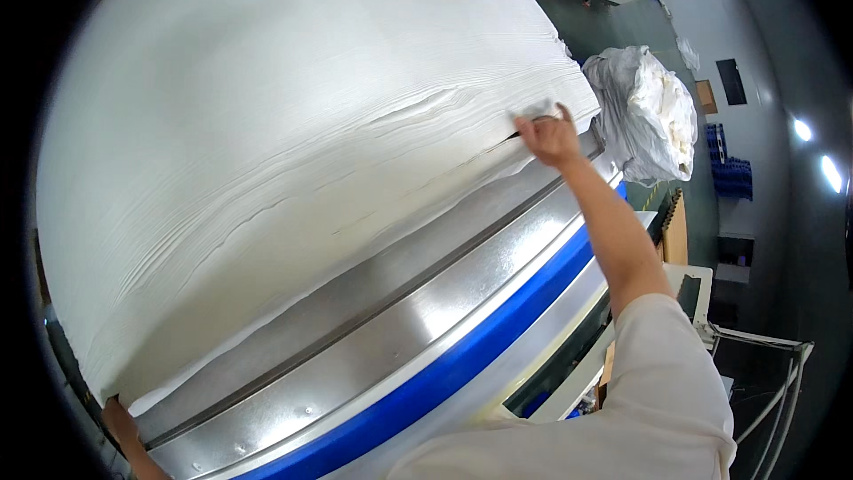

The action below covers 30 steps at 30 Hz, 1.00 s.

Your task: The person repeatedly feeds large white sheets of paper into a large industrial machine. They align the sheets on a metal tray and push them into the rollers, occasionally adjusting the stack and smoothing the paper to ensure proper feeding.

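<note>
Currently, white cloth (267, 62) is lying stacked on the desk (435, 302), near-edge ripples remaining unsmoothed; the right hand (549, 136) is grasping that edge; the left hand's (122, 422) grip is not showing.

1 left hand (123, 422) and 1 right hand (551, 138) make 2 in all. There is 1 thick stack of white fabric (267, 107), its layers (400, 133) too fine to count, plus 1 white bundle (644, 116), 1 blue strip (444, 372), 1 dark wall panel (732, 82) and at least 3 bright lights (832, 174).
</note>
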Available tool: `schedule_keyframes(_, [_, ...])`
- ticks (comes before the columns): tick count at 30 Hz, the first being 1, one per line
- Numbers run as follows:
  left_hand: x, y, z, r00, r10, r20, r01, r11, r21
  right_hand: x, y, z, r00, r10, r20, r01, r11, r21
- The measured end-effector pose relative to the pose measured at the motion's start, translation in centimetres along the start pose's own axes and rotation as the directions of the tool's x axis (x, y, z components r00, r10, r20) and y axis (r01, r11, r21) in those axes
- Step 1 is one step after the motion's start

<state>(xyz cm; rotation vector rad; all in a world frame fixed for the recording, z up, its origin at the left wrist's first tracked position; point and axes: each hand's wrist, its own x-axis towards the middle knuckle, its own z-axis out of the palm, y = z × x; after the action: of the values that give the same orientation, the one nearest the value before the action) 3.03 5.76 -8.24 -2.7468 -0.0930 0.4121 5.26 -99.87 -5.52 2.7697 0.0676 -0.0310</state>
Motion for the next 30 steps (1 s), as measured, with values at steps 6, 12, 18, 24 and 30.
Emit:
schedule_keyframes(6, [2.2,0.8,2.0,0.947,-0.047,0.319,0.002,0.99,0.14,1.4,11.5,-0.1,0.79,0.209,0.577,-0.078,0.967,-0.243])
schedule_keyframes(12, [-2.3,-5.2,4.7,0.99,-0.062,-0.126,0.037,0.982,-0.188,4.0,12.1,2.3,0.811,0.068,0.581,-0.117,0.992,0.047])
schedule_keyframes(18, [-3.3,-3.5,0.8,0.997,0.01,0.078,-0.035,0.944,0.328,2.1,12.2,4.3,0.862,0.215,0.459,-0.158,0.974,-0.16])
schedule_keyframes(24, [-5.1,1.6,-6.6,0.997,-0.047,0.056,0.031,0.966,0.258,0.9,12.2,-3.1,0.915,0.115,0.386,-0.078,0.991,-0.111])
schedule_keyframes(30, [-7.4,0.0,-12.0,0.982,-0.173,0.081,0.163,0.979,0.121,-1.8,18.7,-7.8,0.936,0.047,0.349,-0.067,0.997,0.044])
